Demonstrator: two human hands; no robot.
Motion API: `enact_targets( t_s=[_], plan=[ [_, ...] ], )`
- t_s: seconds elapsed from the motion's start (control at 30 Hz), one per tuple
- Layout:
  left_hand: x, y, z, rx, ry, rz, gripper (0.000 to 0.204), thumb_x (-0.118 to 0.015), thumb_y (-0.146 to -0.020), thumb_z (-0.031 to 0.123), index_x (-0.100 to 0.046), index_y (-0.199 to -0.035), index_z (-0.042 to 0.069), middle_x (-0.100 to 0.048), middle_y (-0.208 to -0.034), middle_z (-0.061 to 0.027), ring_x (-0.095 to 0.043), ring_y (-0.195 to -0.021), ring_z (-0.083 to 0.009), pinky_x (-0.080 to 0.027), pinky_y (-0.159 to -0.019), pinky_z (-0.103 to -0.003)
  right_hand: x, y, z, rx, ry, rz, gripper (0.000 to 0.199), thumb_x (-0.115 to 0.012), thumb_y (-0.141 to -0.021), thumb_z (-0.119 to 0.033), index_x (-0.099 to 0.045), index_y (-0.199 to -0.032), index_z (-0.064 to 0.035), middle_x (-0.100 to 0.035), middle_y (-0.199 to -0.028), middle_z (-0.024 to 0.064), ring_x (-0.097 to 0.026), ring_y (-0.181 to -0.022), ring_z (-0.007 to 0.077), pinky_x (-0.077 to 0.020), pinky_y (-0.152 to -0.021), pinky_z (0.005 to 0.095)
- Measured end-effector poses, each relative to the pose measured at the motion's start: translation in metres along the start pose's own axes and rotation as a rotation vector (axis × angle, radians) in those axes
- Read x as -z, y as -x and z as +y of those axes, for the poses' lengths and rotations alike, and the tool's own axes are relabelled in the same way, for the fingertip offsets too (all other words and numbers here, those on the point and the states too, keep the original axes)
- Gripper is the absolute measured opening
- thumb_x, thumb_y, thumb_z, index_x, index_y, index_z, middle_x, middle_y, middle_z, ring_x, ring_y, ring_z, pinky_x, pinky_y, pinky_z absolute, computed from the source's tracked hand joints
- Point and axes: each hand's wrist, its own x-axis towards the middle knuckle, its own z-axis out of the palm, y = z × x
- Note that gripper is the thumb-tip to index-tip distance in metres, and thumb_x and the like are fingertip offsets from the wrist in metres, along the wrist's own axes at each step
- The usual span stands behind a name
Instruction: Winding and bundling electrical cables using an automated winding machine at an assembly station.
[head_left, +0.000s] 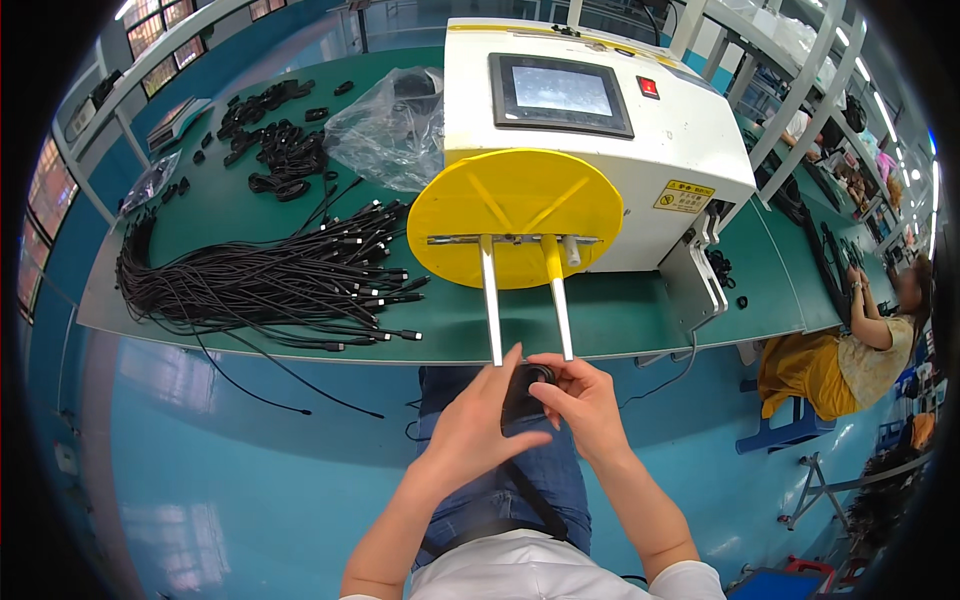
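Below the table's front edge, my right hand [588, 408] pinches a small coil of black cable [524, 390] between thumb and fingers. Spread fingers and a thumb held apart show on my left hand [478, 425], just left of the coil; whether it touches the coil I cannot tell. Right above both hands, two metal rods [491, 300] stick out toward me from a round yellow disc [515, 200], one of them partly yellow. The disc is on the front of a white machine [650, 135] with a screen [562, 92] and a red switch [648, 88].
On the green table [200, 215] lies a large bundle of black cables [260, 275], with some ends hanging over the edge. Coiled cables [285, 150] and a clear plastic bag [385, 125] lie behind it. A seated person [870, 340] works at the right.
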Motion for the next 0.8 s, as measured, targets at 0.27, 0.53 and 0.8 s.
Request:
enact_targets(
  t_s=[0.27, 0.53, 0.8],
  plan=[
    [0.004, 0.002, -0.008, 0.208, 0.535, -0.200, 0.052, -0.065, -0.082, 0.002, -0.045, -0.129, -0.001, -0.059, -0.108, -0.0071, -0.060, -0.094, -0.0145, -0.052, -0.082, -0.028, -0.006, 0.006, -0.015, -0.051, -0.099, -0.163, 0.026, -0.062, -0.079, 0.004, -0.062, -0.105, 0.0022, -0.062, -0.082, 0.0060, -0.056, -0.063, 0.0083, -0.0439, -0.050, 0.0204],
    [-0.003, 0.003, -0.016, 0.290, 0.761, -0.169, 0.040, -0.056, -0.087, -0.001, -0.048, -0.126, -0.004, -0.058, -0.110, -0.0096, -0.060, -0.099, -0.0183, -0.055, -0.082, -0.031, -0.004, 0.009, 0.008, 0.146, 0.079, 0.050, 0.010, -0.063, -0.081, 0.001, -0.063, -0.090, 0.0032, -0.064, -0.083, 0.0080, -0.061, -0.068, 0.0116, -0.0463, -0.055, 0.0218],
    [-0.006, 0.004, -0.026, 0.403, 0.855, -0.275, 0.036, -0.055, -0.089, 0.005, -0.049, -0.124, -0.003, -0.060, -0.108, -0.0122, -0.061, -0.099, -0.0223, -0.057, -0.079, -0.037, 0.015, -0.007, -0.010, -0.158, 0.184, -0.198, 0.006, -0.065, -0.082, -0.003, -0.064, -0.081, 0.0024, -0.063, -0.079, 0.0053, -0.060, -0.067, 0.0103, -0.0465, -0.057, 0.0205]
  ],
)
